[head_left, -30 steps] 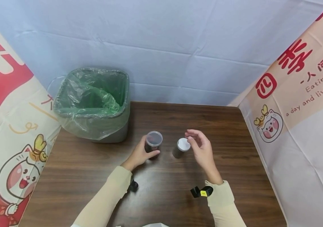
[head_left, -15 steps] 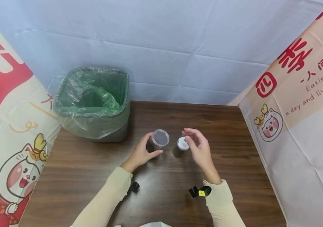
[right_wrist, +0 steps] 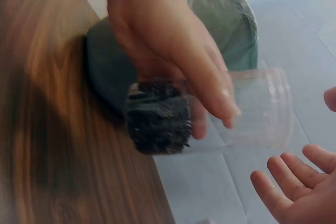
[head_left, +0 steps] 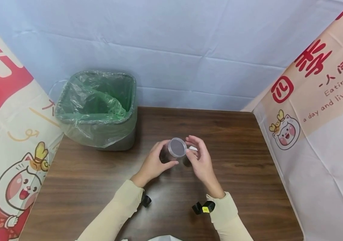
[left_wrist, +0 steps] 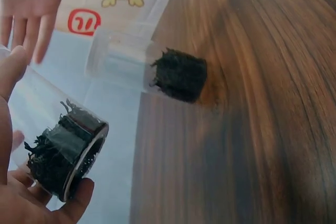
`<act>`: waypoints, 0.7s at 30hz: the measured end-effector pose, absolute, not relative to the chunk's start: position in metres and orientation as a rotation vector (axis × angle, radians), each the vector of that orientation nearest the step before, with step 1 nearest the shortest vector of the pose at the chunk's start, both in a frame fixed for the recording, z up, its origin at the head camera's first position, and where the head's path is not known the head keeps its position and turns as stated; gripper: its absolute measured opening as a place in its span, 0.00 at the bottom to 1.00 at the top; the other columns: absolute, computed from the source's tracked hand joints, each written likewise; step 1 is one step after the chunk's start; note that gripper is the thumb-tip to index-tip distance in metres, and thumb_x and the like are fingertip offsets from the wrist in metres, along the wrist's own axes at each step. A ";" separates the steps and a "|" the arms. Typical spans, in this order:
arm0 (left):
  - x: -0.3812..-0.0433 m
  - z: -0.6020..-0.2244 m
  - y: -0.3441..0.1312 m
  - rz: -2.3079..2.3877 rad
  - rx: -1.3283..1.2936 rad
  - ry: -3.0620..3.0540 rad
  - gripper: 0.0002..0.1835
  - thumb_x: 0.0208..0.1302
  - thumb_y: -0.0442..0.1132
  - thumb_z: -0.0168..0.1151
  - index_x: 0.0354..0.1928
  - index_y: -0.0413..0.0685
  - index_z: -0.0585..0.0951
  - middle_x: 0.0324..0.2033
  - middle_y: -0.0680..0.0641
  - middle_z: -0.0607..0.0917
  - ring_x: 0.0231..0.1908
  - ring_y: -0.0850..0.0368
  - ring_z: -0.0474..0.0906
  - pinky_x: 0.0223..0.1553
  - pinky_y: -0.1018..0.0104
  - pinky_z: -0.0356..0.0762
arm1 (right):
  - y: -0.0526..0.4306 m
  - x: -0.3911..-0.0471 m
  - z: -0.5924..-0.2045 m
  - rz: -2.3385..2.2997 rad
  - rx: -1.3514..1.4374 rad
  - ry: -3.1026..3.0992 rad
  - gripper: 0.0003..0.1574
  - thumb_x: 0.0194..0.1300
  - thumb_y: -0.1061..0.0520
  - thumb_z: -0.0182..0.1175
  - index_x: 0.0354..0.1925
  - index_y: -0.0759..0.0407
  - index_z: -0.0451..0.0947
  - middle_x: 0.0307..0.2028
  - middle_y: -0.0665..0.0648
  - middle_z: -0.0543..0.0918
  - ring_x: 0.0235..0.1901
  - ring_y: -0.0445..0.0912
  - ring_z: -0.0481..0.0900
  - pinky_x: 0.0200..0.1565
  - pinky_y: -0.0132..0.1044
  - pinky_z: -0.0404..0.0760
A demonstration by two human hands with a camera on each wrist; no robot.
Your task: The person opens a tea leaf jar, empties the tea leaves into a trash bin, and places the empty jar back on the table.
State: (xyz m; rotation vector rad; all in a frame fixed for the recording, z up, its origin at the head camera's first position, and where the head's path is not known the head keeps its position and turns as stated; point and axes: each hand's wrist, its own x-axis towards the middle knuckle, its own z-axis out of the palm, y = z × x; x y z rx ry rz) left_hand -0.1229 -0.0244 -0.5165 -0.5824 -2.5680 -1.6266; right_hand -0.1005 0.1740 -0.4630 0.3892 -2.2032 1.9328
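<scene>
My left hand [head_left: 151,163] grips a clear plastic jar [head_left: 177,147] with dark, dried shreds in its lower part; their kind cannot be told. Tilted in the left wrist view, this jar [left_wrist: 65,148] is off the table, its base showing. My right hand [head_left: 202,164] is just right of the jar's top, fingers extended and slightly bent. In the right wrist view the fingers of my right hand [right_wrist: 299,184] are apart from the jar [right_wrist: 252,108]. Behind the right hand stands a second clear jar [left_wrist: 178,74] with similar dark contents, its white top [head_left: 193,148] partly hidden.
A grey bin [head_left: 120,142] with a green-tinted plastic liner stands at the back left of the brown wooden table [head_left: 234,140]. Pale cloth [head_left: 171,50] hangs behind, with printed sheets at both sides. Something white shows at the table's near edge.
My left hand has lifted the jar, tilting it and bringing it right. My right hand has moved left, away from the second jar's side, to near the held jar's top.
</scene>
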 end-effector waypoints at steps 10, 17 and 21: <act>-0.120 -0.517 -0.019 -1.581 -0.603 -2.562 0.44 0.52 0.48 0.82 0.69 0.49 0.70 0.59 0.47 0.77 0.59 0.52 0.74 0.63 0.51 0.72 | 0.162 -0.097 -0.471 1.905 0.378 -2.343 0.40 0.69 0.69 0.61 0.74 0.69 0.56 0.69 0.70 0.69 0.68 0.59 0.68 0.64 0.43 0.73; -0.119 -0.518 -0.017 -1.576 -0.599 -2.583 0.42 0.53 0.47 0.81 0.69 0.49 0.70 0.59 0.47 0.77 0.60 0.51 0.73 0.66 0.50 0.69 | 0.158 -0.097 -0.474 1.916 0.337 -2.383 0.44 0.66 0.67 0.67 0.74 0.61 0.59 0.69 0.65 0.69 0.67 0.57 0.69 0.69 0.58 0.65; -0.119 -0.518 -0.018 -1.578 -0.605 -2.588 0.42 0.54 0.46 0.81 0.69 0.48 0.70 0.59 0.47 0.77 0.60 0.51 0.73 0.67 0.49 0.68 | 0.157 -0.098 -0.475 1.919 0.321 -2.398 0.44 0.66 0.67 0.68 0.74 0.62 0.60 0.68 0.65 0.69 0.66 0.58 0.71 0.67 0.58 0.68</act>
